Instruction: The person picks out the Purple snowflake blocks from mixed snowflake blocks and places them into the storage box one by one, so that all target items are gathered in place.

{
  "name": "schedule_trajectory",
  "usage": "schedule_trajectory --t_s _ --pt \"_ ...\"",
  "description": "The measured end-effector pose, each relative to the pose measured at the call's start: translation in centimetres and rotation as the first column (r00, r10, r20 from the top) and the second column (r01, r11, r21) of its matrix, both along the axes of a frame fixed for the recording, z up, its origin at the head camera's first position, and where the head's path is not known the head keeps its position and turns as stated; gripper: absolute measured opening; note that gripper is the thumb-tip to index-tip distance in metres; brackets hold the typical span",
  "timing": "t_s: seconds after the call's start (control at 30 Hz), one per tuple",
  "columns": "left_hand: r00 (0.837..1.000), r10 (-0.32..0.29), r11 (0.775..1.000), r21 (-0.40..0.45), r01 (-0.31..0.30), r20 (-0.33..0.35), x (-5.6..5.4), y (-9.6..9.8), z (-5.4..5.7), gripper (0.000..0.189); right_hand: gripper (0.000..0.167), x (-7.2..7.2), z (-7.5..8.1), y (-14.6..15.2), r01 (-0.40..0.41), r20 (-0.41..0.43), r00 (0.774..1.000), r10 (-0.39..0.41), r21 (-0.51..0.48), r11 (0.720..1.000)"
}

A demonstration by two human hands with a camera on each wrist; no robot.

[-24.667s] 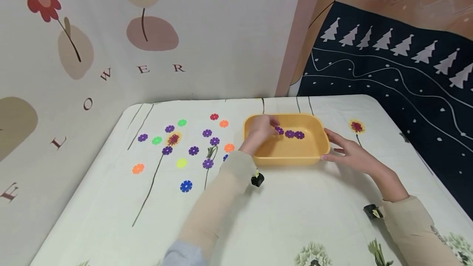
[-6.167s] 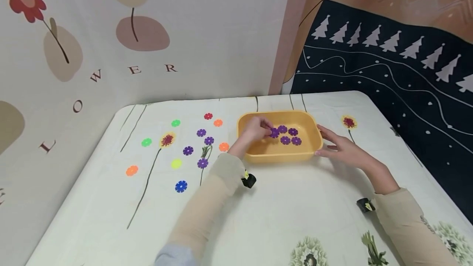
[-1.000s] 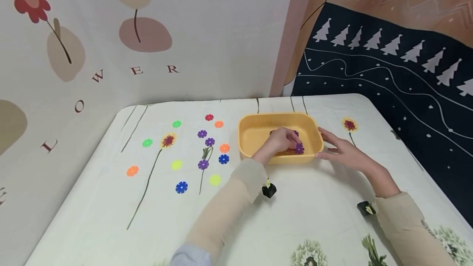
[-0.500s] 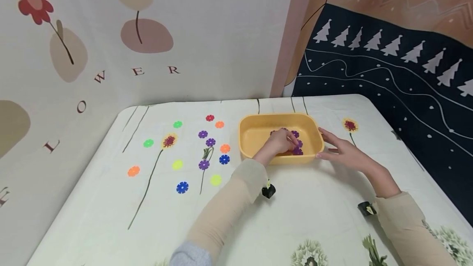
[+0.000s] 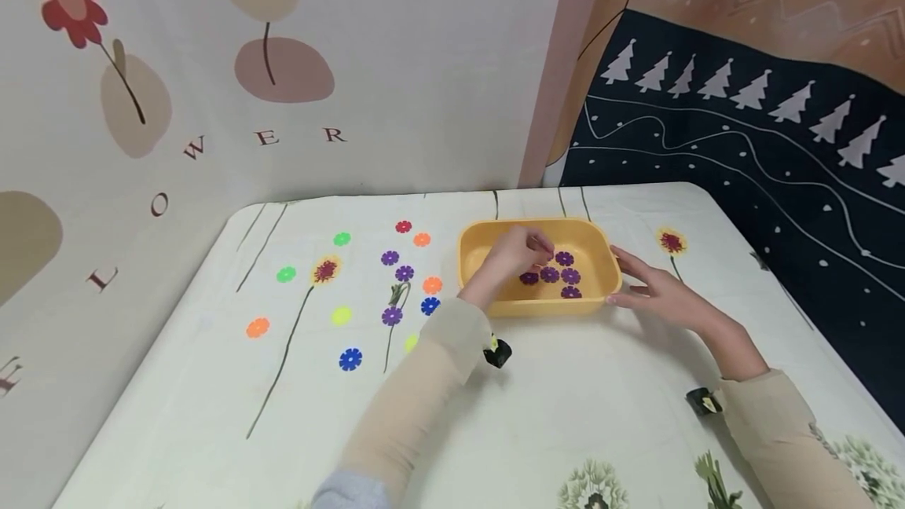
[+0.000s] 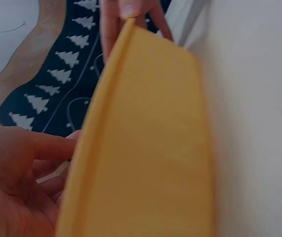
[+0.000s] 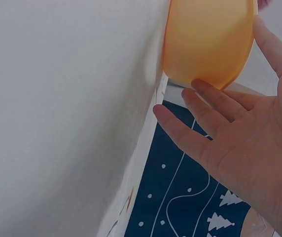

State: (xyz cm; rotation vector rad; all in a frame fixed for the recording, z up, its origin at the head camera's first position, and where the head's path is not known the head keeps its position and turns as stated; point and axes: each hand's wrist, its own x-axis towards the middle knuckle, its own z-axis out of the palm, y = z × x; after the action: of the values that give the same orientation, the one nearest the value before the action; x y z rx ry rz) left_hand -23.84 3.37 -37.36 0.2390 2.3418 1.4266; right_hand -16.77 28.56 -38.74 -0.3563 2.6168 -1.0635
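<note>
A shallow yellow plastic tray [image 5: 537,307] stands on the table. Several purple interlocking snowflake discs [image 5: 549,275] lie flat inside, grouped toward its right half. Over the tray's left part my left hand [image 5: 514,251] reaches in, fingers bent and tips low among the discs. Whether a disc sits between those fingertips cannot be made out; in the left wrist view the tray wall hides the fingertips of the left hand [image 6: 17,182]. At the tray's right end my right hand [image 5: 654,289] touches the rim, its fingers [image 7: 220,101] spread and fairly straight in the right wrist view.
Left of the tray, loose discs lie scattered: purple discs [image 5: 404,273], orange [image 5: 258,327], blue [image 5: 349,359], green [image 5: 286,274], yellow [image 5: 341,316] and a red disc [image 5: 403,227]. A white flower-printed cloth [image 5: 601,399] covers the table, against a curtain [image 5: 424,116] behind.
Since half a second ago my left hand has shifted up and left within the tray, uncovering purple discs. Over the longer span, purple discs left the table and more appeared in the tray. Right hand stays put.
</note>
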Motion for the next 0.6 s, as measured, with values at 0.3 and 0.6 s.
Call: schedule_trajectory --t_s 0.3,0.6 --pt "0.995 0.064 0.996 0.065 -0.059 -0.072 -1.8 -4.3 1.8 0.018 0.090 0.1 0.0 -0.1 0.003 -0.002 1.000 -0.003 -0.004 1.000" --pt "0.975 0.202 0.973 0.133 -0.189 -0.095 -3.0 -9.7 2.6 0.019 0.091 0.1 0.0 -0.2 0.002 0.002 1.000 -0.002 0.001 1.000"
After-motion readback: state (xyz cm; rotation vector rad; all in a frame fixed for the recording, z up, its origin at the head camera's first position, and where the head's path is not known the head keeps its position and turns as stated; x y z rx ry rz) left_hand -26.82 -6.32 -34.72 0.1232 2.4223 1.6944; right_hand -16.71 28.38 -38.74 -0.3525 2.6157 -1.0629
